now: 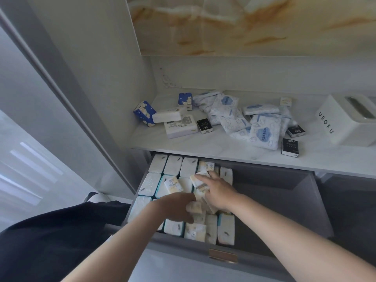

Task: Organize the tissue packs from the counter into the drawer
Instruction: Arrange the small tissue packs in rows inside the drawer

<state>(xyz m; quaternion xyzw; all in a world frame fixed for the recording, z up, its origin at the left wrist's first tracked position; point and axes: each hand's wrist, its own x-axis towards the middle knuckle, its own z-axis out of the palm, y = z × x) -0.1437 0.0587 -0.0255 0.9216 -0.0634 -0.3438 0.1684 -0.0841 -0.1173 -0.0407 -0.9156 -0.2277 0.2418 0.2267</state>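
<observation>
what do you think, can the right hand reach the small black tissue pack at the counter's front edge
Probably yes: the black pack lies uncovered on the white counter. The right hand is down in the open grey drawer, fingers on a cream pack, so it must lift out first.

Bare forearms enter from 7 and 5 o'clock, converging toward 12; left hand [179, 208] blurred, fingers curled; right hand [216, 190] fingers reach toward 10 o'clock.
</observation>
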